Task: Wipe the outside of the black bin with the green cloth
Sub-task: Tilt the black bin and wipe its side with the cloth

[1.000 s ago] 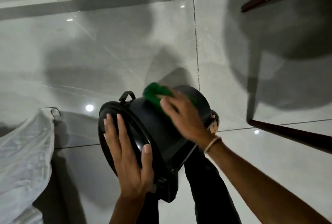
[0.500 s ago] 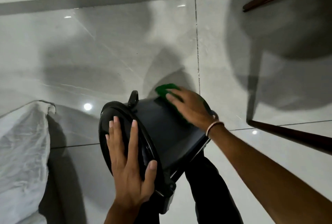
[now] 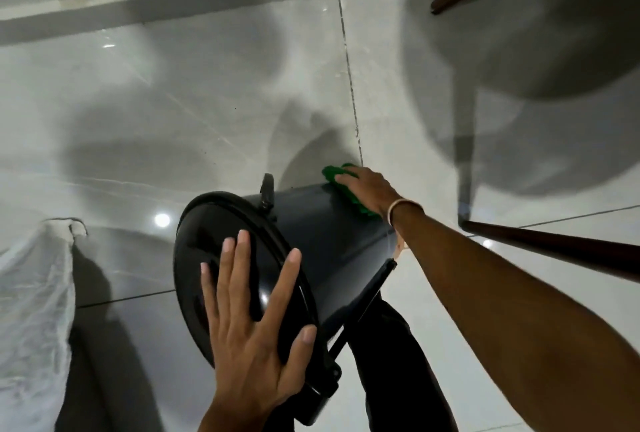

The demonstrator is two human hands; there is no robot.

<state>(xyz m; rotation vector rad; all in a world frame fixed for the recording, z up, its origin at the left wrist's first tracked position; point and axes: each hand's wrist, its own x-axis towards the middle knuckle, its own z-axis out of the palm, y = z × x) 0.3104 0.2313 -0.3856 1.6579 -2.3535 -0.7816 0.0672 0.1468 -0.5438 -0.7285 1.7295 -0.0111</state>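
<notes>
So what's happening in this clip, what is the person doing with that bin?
A person is cleaning a black bin that is tipped over above a tiled floor. The left hand lies flat and open on the closed lid, steadying it. The right hand presses a green cloth against the bin's outer wall, near its base end. A white plastic sheet lies at the left.

Glossy black lid (image 3: 221, 241) on the round plastic bin, catching a bright highlight, smooth as glass. The dark grey plastic side of the bin (image 3: 325, 241) looks smooth too, with a duller sheen. A nubbly, bright green cloth (image 3: 346, 189), soft and matt. Polished pale grey floor tiles (image 3: 173, 113), mirror-shiny, lamps reflected. Thin, crinkled white plastic bag (image 3: 31, 293), translucent. Smooth dark brown wooden legs (image 3: 554, 251), faintly lustrous.
</notes>
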